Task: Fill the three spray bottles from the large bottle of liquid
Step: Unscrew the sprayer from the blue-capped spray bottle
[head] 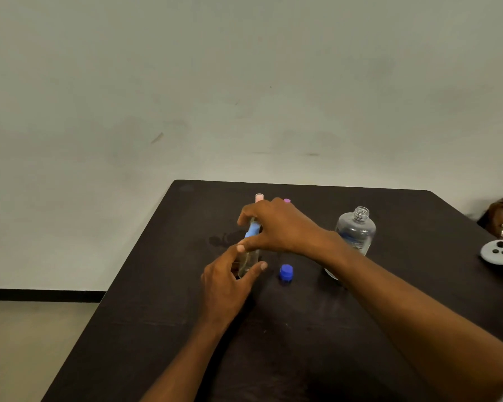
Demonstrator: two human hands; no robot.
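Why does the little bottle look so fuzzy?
In the head view the spray bottle is see-through against the dark table, the light is dim, the left hand and right hand cover much of it, and the picture is soft.

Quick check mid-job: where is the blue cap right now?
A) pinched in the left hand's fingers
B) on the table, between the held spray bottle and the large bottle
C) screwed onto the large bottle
B: the blue cap sits on the table between the spray bottle and the large bottle, whose threaded neck is bare.
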